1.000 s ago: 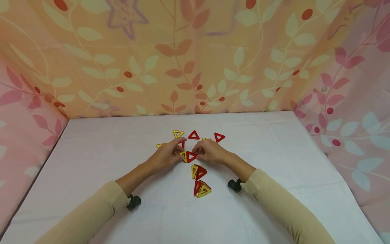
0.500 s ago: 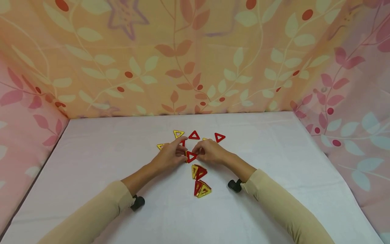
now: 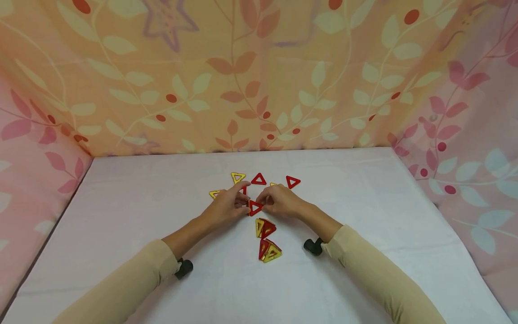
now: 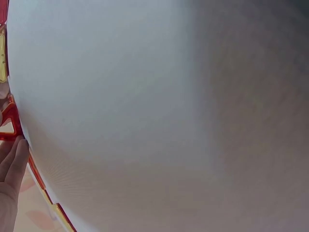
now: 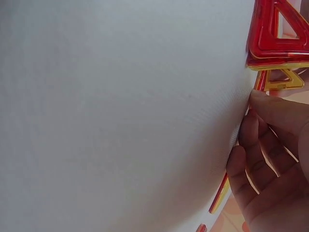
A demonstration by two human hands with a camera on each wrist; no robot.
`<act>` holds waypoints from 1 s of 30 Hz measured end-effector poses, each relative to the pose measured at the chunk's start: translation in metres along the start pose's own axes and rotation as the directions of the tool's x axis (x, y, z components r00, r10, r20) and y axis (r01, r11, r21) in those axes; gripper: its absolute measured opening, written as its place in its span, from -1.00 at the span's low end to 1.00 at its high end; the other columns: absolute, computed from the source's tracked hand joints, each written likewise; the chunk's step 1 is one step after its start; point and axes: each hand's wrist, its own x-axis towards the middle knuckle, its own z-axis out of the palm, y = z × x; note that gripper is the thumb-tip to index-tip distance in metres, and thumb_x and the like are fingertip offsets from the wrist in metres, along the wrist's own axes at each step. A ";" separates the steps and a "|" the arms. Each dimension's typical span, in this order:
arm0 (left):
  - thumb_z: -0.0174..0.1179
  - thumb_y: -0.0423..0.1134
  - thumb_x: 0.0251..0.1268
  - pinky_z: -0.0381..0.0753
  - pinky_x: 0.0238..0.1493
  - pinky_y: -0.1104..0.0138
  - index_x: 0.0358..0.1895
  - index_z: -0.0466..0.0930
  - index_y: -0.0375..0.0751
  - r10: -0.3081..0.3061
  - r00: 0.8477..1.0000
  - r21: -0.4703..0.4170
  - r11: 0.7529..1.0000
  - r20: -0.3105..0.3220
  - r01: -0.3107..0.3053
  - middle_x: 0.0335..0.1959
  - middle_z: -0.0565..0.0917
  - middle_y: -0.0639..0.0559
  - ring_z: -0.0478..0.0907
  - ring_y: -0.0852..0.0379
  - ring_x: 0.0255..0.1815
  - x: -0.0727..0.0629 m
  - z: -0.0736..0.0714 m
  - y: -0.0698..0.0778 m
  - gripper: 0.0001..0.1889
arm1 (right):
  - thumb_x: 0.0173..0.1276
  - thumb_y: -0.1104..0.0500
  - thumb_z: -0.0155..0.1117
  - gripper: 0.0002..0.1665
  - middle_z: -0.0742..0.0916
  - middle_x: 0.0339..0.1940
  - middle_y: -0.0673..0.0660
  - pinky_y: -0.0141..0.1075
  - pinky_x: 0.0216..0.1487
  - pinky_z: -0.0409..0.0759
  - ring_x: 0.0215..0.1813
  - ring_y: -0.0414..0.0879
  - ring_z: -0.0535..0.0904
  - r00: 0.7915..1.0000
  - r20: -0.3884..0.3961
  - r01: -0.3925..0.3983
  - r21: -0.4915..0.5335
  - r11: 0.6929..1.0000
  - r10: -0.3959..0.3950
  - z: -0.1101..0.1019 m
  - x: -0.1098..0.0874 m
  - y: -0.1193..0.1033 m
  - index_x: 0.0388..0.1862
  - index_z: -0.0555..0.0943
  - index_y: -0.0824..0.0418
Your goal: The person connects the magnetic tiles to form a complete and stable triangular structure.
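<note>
My left hand [image 3: 225, 202] rests low over the table, its thumb and fingers pinching a yellow triangular magnetic tile [image 5: 288, 85] that stands tilted up, mostly hidden in the head view. Joined to its side is a red triangular magnetic tile [image 3: 255, 208], lying before the hands. At that tile's right corner, my right hand [image 3: 281, 201] pinches with thumb and index finger, its other fingers curled toward the cloth. Another red tile [image 3: 244, 190] shows partly behind the left fingers.
Nearer the body stand two small red-and-yellow pyramids of tiles, a farther one [image 3: 265, 228] and a closer one [image 3: 270, 251]. Beyond the hands lie loose flat tiles: yellow [image 3: 238, 177], red [image 3: 259, 179] and red at the right [image 3: 293, 182]. White cloth [image 3: 344, 180] covers the table.
The yellow tile lay flat beside the red one; the left hand has shifted slightly right and tipped it up against the red tile. The right hand stays put.
</note>
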 end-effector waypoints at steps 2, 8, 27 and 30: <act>0.43 -0.38 0.15 0.66 0.03 0.22 0.43 0.30 -0.21 0.001 1.000 0.003 1.000 0.004 -0.001 -0.08 0.75 -0.10 0.71 0.05 -0.07 0.000 0.000 0.000 -0.24 | 0.27 0.32 0.41 -0.76 0.76 -0.22 0.00 -0.35 -0.15 0.56 -0.23 -0.16 0.53 1.000 0.008 0.004 -0.004 1.000 -0.004 -0.001 -0.001 0.000 -0.07 0.76 0.21; 0.43 -0.37 0.17 0.66 0.03 0.22 0.44 0.28 -0.19 -0.005 1.000 0.016 1.000 0.019 0.005 -0.08 0.75 -0.07 0.70 0.07 -0.06 0.001 0.001 0.001 -0.24 | 0.32 0.33 0.33 -0.70 0.75 -0.11 0.04 -0.31 -0.06 0.57 -0.14 -0.14 0.55 0.999 0.046 0.015 -0.007 1.000 -0.014 -0.010 -0.006 0.001 0.03 0.72 0.25; 0.44 -0.35 0.17 0.66 0.02 0.22 0.42 0.29 -0.18 -0.003 1.000 0.028 1.000 0.016 0.002 -0.04 0.74 -0.08 0.70 0.07 -0.07 0.001 0.000 0.001 -0.25 | 0.22 0.34 0.36 -0.44 0.68 0.01 0.21 -0.10 0.13 0.52 0.00 0.03 0.52 0.986 -0.076 -0.153 -0.057 0.987 0.149 -0.035 -0.014 0.038 0.24 0.57 0.37; 0.44 -0.35 0.16 0.66 0.03 0.22 0.42 0.30 -0.19 0.000 1.000 0.028 1.000 0.018 -0.001 -0.05 0.75 -0.08 0.71 0.07 -0.06 0.001 -0.001 0.001 -0.26 | 0.22 0.35 0.35 -0.49 0.69 0.00 0.20 -0.11 0.11 0.54 -0.03 0.01 0.54 0.987 -0.082 -0.144 -0.054 0.988 0.139 -0.034 -0.012 0.041 0.20 0.60 0.37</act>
